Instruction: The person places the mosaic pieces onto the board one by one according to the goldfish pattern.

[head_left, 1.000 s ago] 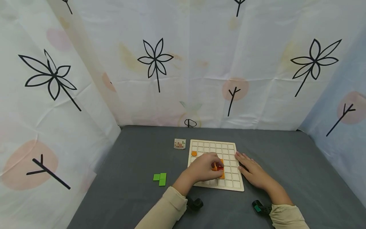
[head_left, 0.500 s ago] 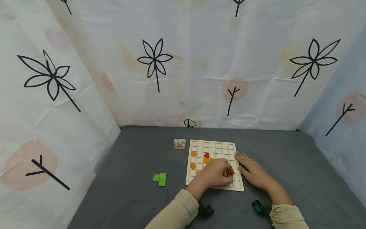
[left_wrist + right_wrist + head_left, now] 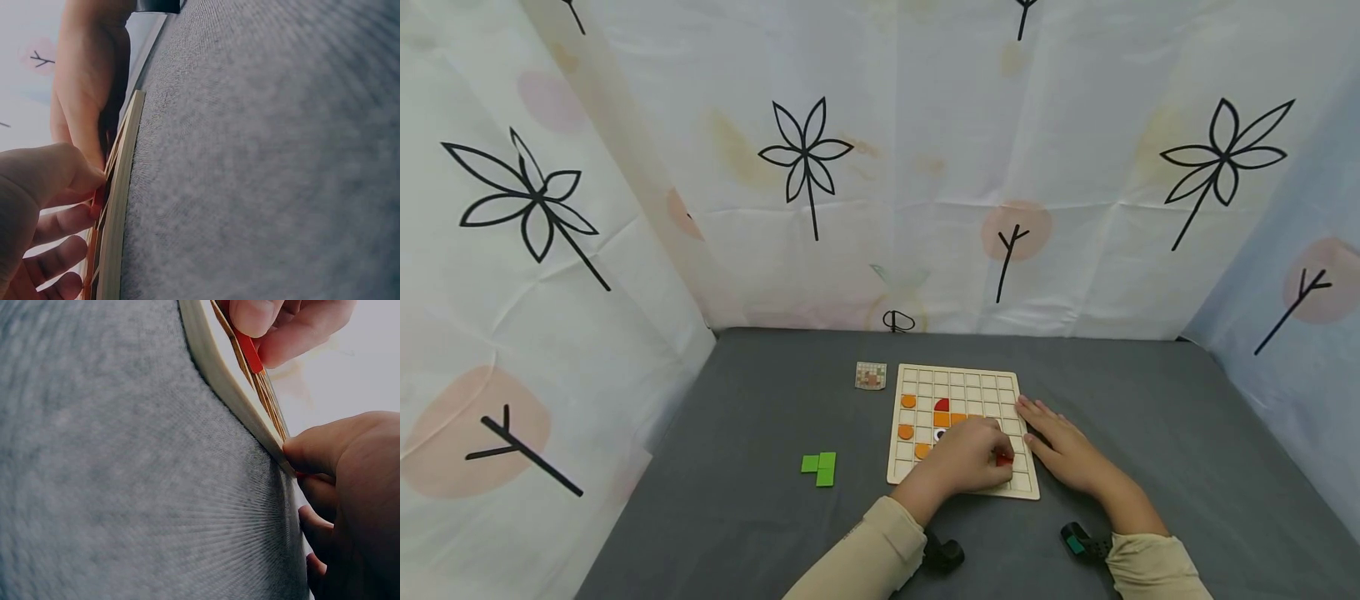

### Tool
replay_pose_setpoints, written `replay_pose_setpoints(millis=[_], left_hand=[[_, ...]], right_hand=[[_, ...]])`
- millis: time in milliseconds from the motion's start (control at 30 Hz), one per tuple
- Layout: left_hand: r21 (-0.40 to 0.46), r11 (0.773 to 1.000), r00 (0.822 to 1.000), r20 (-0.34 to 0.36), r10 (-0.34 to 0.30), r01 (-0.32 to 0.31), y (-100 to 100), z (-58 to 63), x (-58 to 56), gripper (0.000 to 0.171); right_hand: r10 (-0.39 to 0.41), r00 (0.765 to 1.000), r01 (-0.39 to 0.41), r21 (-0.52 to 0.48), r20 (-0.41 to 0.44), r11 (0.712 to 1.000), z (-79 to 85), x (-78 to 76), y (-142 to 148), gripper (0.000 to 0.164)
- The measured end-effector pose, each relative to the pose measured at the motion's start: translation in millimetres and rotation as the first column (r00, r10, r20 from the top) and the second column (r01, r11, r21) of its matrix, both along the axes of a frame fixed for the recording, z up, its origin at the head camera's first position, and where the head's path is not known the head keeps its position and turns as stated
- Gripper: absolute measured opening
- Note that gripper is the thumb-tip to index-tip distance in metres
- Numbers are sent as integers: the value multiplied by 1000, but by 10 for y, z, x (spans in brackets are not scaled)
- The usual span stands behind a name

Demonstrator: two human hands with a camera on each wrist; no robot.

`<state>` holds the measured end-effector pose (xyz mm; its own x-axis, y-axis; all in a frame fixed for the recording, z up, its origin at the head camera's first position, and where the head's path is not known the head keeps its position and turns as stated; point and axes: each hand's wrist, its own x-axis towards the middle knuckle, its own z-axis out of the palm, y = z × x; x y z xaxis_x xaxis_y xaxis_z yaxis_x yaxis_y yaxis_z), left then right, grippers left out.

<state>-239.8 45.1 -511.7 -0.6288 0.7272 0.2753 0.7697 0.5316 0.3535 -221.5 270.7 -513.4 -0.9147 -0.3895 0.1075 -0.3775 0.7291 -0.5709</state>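
A pale wooden grid board [image 3: 958,369] lies on the table. Over its lower right part, my left hand [image 3: 966,454] pinches a small red tile [image 3: 1004,459] between thumb and fingers. Seen from the left wrist, this red tile [image 3: 97,201] sits low at the board's surface; whether it lies in a cell I cannot tell. My right hand [image 3: 1063,450] rests along the board's right edge with fingers extended, the thumb touching the rim [image 3: 275,440]. Orange round tiles [image 3: 908,402], a curved red tile [image 3: 942,405], an orange square [image 3: 942,419] and an eye tile [image 3: 939,434] sit on the board. My left hand hides other cells.
Green square tiles [image 3: 825,469] lie on the table left of the board. A small picture card [image 3: 871,376] is beside the board's far left corner. Patterned white cloth [image 3: 925,167] hangs behind and at both sides of the grey table [image 3: 760,400].
My left hand has shifted right and slightly nearer across the board with the red tile, uncovering tiles on the left part. The right hand stays at the board's edge.
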Motion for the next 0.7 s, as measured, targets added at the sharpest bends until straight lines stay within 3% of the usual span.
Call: replay_pose_setpoints(millis=[333,700], left_hand=[[-6,999,999,25,48,-48,-54,-2,-15,5],[0,999,998,32,52,-52,-77,-34,-44,5]], right_hand=[[3,1000,-3,-12,-4,1000,15,7,-7,56],[5,1000,-5,-10,5,1000,2,-3,5,56]])
